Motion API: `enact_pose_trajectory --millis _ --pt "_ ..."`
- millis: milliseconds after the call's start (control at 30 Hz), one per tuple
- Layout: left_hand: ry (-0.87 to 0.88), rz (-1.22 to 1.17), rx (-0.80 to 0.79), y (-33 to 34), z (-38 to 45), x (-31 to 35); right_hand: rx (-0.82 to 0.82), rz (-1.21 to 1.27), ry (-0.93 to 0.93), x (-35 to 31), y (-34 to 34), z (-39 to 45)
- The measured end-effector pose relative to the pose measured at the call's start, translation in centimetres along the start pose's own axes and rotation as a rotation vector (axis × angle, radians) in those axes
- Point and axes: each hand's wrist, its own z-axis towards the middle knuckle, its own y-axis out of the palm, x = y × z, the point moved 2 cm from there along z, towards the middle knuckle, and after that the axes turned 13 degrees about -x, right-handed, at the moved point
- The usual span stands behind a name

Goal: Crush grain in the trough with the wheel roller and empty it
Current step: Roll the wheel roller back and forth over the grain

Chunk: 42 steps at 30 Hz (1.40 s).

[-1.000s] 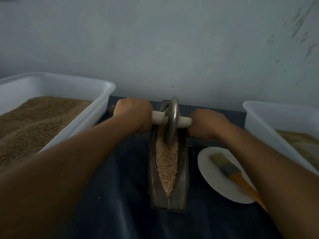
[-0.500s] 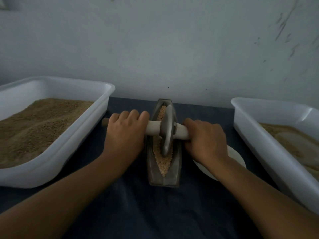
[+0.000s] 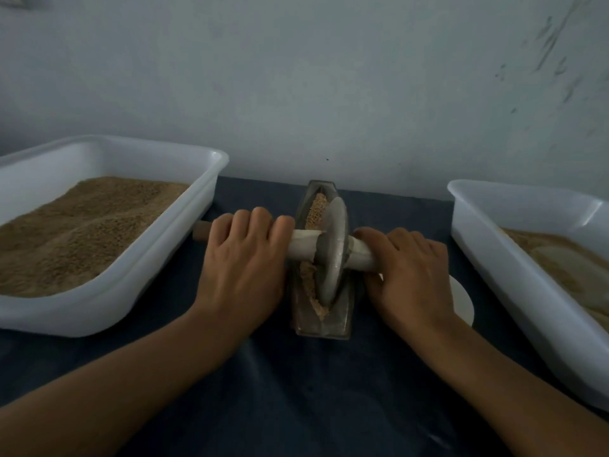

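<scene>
Grey metal is what your wheel roller (image 3: 331,252) looks like: a thick disc standing on edge, tilted a little, with a pale axle handle (image 3: 303,249) running through its hub from nine o'clock to three o'clock, its far left end brown and bare past your knuckles. Your left hand (image 3: 244,262) wraps the axle on the nine o'clock side of the disc, fingers curled over the top, and your right hand (image 3: 405,272) grips the three o'clock side the same way. The disc sits in the trough (image 3: 321,328), a narrow, dull metal boat-shaped channel lying at the centre of the table and running from twelve to six o'clock. Tan grain (image 3: 316,206) shows in the trough at twelve o'clock of the disc, and more of it lies along the disc's left side down toward six o'clock. At nine o'clock of the trough you have a large white plastic tub (image 3: 158,282) heaped with brown granular material (image 3: 82,225), its surface uneven and sloping. At three o'clock stands a second white tub (image 3: 514,268) holding a shallower layer of paler brown material (image 3: 560,262). Between your right hand and that tub the edge of a white plate (image 3: 463,301) shows, mostly hidden by your wrist. Everything rests on a dark blue cloth (image 3: 296,390) against a pale wall (image 3: 296,77).
</scene>
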Motion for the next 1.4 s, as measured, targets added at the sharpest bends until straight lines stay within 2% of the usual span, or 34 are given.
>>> enact_pose_trajectory --millis 167,433,567,800,933,1100,1233,1400 --pt "0.004 0.068 -0.025 1.5 1.7 -0.4 -0.073 0.02 0.025 0.6 1.1 1.0" --pt "-0.012 0.089 -0.184 3.9 6.4 -1.9 -0.29 -0.145 0.1 2.3 2.5 6.4" --pt "-0.069 0.121 -0.364 4.6 9.4 -2.5 -0.464 -0.133 0.156 3.3 3.2 9.8" --pt "-0.056 0.058 -0.694 5.2 13.6 -3.7 -0.745 -0.062 0.109 5.3 4.5 14.0" --pt "-0.065 0.041 -0.693 5.7 14.0 -4.0 -0.858 -0.056 0.12 5.3 4.9 15.3" --pt "-0.072 0.077 -0.569 5.5 12.8 -3.5 -0.705 -0.079 0.116 4.9 4.1 13.1" --pt "-0.082 0.016 -0.454 4.7 10.2 -3.2 -0.432 -0.143 0.096 3.3 3.2 10.0" --pt "-0.002 -0.065 -0.133 3.6 5.5 -2.1 -0.18 -0.137 0.019 1.7 1.7 5.6"
